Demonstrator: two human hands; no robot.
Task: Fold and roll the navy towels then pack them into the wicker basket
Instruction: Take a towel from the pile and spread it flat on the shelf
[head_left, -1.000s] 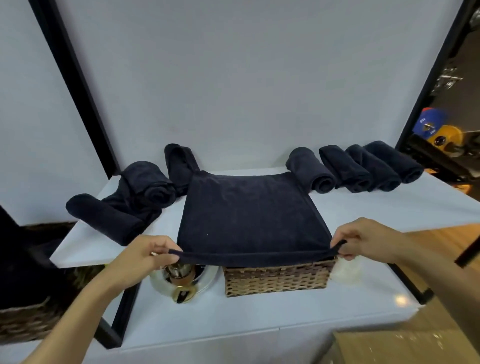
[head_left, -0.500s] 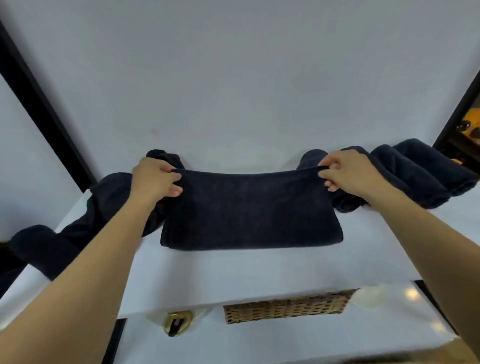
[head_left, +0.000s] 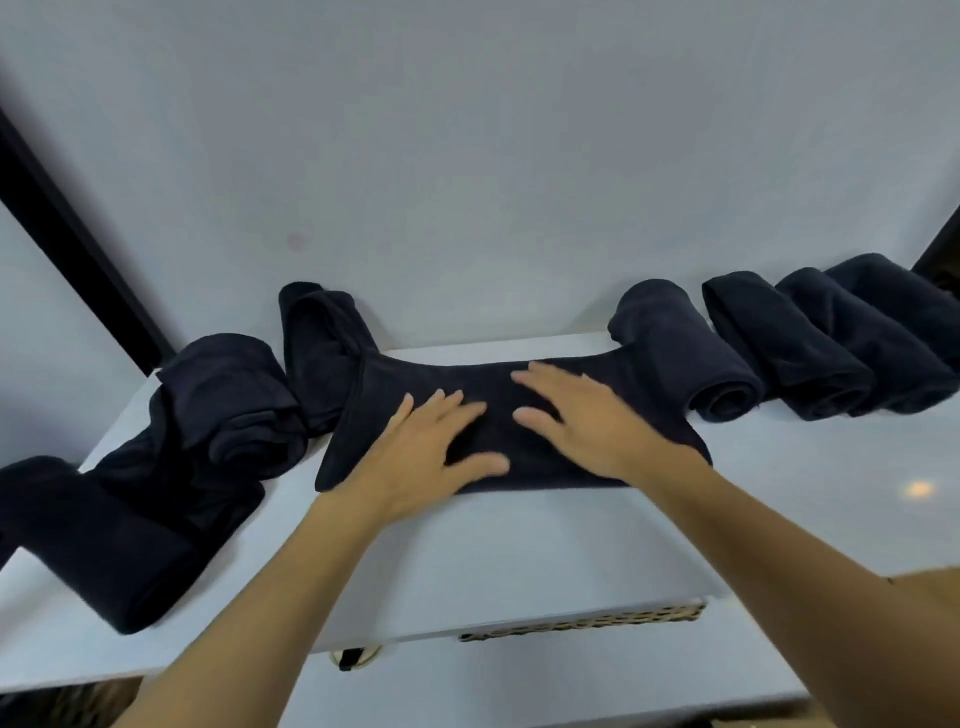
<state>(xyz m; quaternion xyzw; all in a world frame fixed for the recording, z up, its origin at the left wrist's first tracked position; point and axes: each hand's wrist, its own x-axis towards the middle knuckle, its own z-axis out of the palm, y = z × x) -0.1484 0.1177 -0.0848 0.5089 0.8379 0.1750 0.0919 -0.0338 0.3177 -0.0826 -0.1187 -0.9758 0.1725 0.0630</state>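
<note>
Hands (head_left: 428, 457) (head_left: 592, 428) now off far corners, flat on folded towel (head_left: 374, 415)

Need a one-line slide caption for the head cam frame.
Left hand and right hand press flat on a folded navy towel on the white table; rolled towels beside, wicker basket below.

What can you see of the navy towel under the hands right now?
The folded navy towel is a dark, soft, terry-looking cloth folded into a wide band. It lies flat on the white tabletop with its long side across the view. A hemmed edge shows at its left end. The left hand and right hand press flat on its middle, fingers straight, side by side. Its right end meets a rolled towel; its left end lies against another navy towel.
</note>
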